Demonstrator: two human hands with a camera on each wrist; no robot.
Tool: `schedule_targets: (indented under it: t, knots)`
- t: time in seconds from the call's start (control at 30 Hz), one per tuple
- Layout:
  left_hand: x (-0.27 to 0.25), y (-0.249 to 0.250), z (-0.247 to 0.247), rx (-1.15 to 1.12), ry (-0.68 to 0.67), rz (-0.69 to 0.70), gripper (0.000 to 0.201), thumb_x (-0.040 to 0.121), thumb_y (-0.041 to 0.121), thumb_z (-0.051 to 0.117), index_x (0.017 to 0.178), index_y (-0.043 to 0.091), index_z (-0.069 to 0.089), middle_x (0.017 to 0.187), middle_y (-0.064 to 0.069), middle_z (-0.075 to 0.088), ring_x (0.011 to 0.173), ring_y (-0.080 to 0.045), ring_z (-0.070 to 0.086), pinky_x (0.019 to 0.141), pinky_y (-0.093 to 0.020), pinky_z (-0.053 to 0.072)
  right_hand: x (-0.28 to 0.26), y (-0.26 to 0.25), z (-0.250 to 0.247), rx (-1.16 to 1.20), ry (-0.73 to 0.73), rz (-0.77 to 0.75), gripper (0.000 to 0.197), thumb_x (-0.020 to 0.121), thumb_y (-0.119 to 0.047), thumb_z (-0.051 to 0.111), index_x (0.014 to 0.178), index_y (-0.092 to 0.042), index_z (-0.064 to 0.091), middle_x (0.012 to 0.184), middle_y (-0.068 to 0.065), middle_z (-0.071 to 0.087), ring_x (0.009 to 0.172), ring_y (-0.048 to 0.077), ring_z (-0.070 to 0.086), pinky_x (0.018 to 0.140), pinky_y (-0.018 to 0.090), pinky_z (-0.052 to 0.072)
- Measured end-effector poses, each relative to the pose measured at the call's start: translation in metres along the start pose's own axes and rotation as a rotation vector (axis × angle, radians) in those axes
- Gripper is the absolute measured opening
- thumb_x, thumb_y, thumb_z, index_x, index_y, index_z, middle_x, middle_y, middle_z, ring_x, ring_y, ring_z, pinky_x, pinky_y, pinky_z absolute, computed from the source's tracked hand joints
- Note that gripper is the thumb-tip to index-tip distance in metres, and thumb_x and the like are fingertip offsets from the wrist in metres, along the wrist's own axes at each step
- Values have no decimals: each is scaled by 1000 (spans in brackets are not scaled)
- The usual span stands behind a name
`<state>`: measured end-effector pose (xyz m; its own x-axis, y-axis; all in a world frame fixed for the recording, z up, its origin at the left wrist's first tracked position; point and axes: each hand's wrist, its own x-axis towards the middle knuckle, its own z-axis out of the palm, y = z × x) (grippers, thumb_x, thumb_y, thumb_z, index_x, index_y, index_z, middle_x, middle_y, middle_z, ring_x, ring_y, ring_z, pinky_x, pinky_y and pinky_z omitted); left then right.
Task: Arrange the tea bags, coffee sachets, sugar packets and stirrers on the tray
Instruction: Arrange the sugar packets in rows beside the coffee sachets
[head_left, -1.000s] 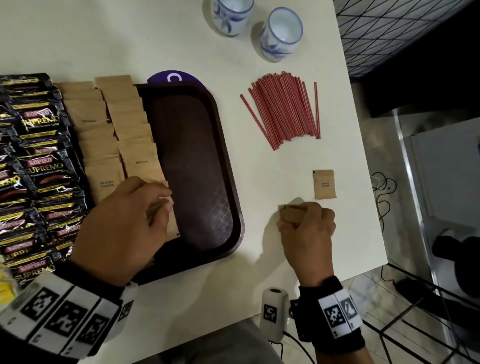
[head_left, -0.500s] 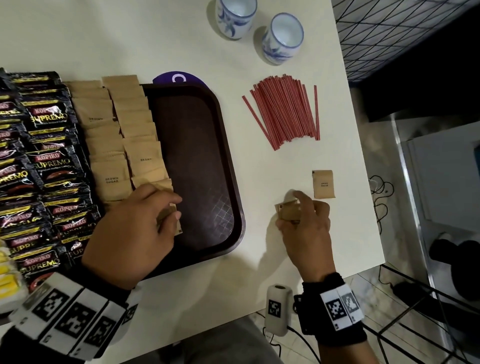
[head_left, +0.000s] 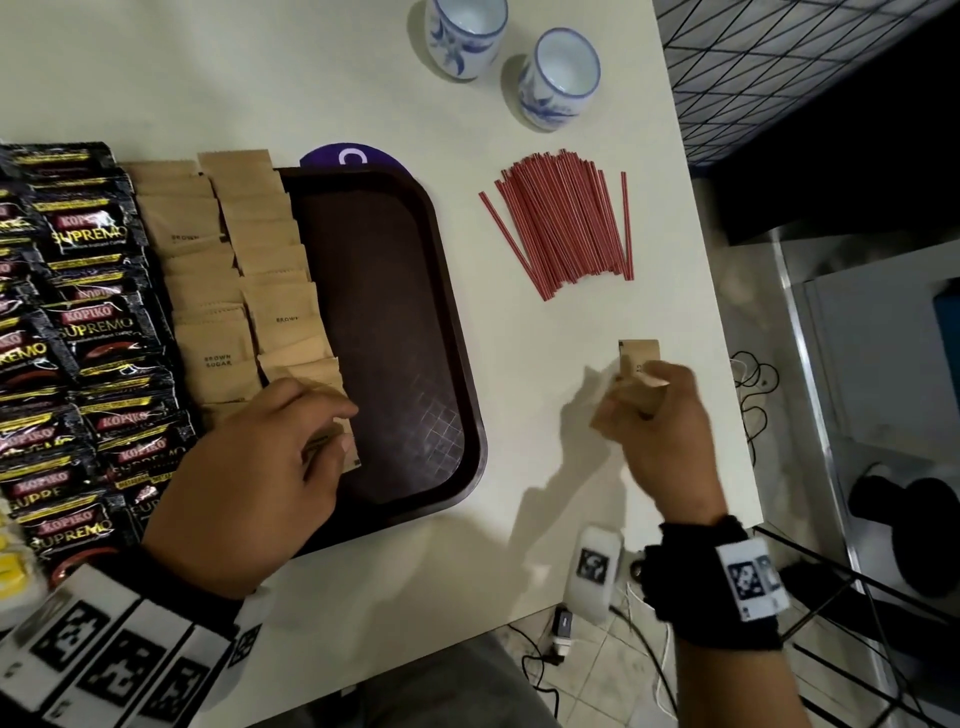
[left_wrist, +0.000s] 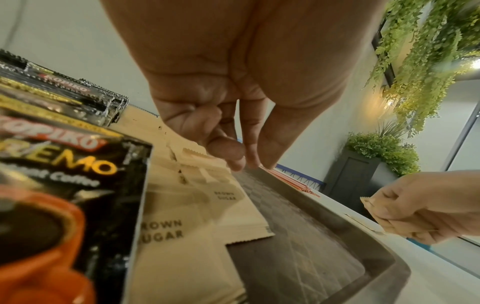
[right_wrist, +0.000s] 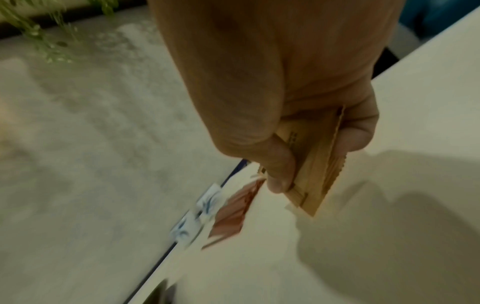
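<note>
The dark brown tray (head_left: 457, 364) lies on the pale table (head_left: 260, 78), its right rim well apart from the table's right edge. Black coffee sachets (head_left: 78, 332) fill its left part in overlapping rows, and two columns of brown sugar packets (head_left: 228, 291) run near to far beside them. The right half of the tray floor shows bare up to the raised right rim.

The left hand (head_left: 249, 483) rests over the near end of the right-hand sugar column, fingers curled downward with the tips close together on the topmost packets; whether they pinch one or only press cannot be told, even from the left wrist view, where the fingertips (left_wrist: 233, 152) meet just above the packets.

The right hand (head_left: 660, 431) is over bare table to the right of the tray, near the table's right edge. Its thumb and curled fingers pinch a small stack of sugar packets (right_wrist: 314, 162), lifted off the surface and tilted. One single packet (head_left: 639, 351) lies flat on the table just beyond that hand, partly hidden by it.

Farther off, a fan of red stirrers (head_left: 566, 218) lies on the table between the tray and the right edge, apart from both. Two blue-and-white cups (head_left: 561, 78) stand at the far side. A purple disc (head_left: 353, 156) peeks out from under the tray's far rim.
</note>
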<state>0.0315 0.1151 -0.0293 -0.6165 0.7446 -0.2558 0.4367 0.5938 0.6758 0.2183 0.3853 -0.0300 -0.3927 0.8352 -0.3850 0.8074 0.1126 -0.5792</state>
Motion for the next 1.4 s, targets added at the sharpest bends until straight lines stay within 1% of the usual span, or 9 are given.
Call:
schedule_targets:
  t: [0.17,0.23,0.33,0.47,0.63,0.93,1.07,1.27,1.4]
  knots:
    - [-2,-3,2,-17,27,14,21,88,19,67,108,19,70,95,11,58,61,-6,54,54,-31,50,44,6,-5,-97,96,136,28,82,-6,74,91,-16,50,117,16,66,91,25,66,71,30,56]
    - [-1,-2,4,-39,31,24,26,85,26,59,108,20,71,94,11,60,62,-7,55,55,-33,53,52,10,-2,-163,121,164,21,84,-8,73,92,-11,55,115,16,59,106,33,61,81,41,57]
    - [1,-2,2,-52,9,15,30,83,29,57,107,20,71,94,11,62,64,-7,56,56,-34,54,55,8,3,-186,87,240,49,76,-23,75,117,-5,53,109,5,41,107,38,60,87,49,57]
    - [3,2,3,-44,-10,13,30,82,29,57,107,21,71,92,13,62,67,-5,58,57,-34,55,51,4,0,-58,73,190,29,80,-17,66,102,-6,51,88,8,70,76,23,70,72,50,61]
    - [9,7,2,-71,-7,17,25,89,29,60,111,23,70,93,14,63,73,-7,63,61,-33,56,17,-24,-19,-9,76,-28,29,79,-7,76,89,-22,53,94,-2,69,78,15,72,71,43,61]
    - [10,13,1,-357,-121,-59,53,84,36,70,133,42,50,114,25,62,102,8,58,83,-7,43,-62,-86,71,154,-624,-269,27,87,-11,74,101,-26,57,88,-11,69,82,6,67,74,24,54]
    - [7,2,-1,-422,-96,-137,44,85,17,72,120,40,60,108,25,65,103,11,56,84,-1,37,-72,-91,94,213,-727,-295,32,93,-2,61,116,-25,56,106,-3,66,99,11,64,89,35,54]
    - [-3,-18,-13,-562,-19,-206,41,83,7,72,112,36,65,107,17,70,101,-4,65,88,-35,55,-73,-93,114,362,-620,-159,43,80,-4,80,113,-22,58,105,1,68,97,19,69,90,46,58]
    - [-8,-17,-20,-680,-19,-190,38,82,9,74,115,26,67,110,12,70,99,-9,68,80,-36,59,-76,-100,118,398,-587,-147,30,78,-8,84,99,-17,66,90,-1,72,87,20,72,72,42,63]
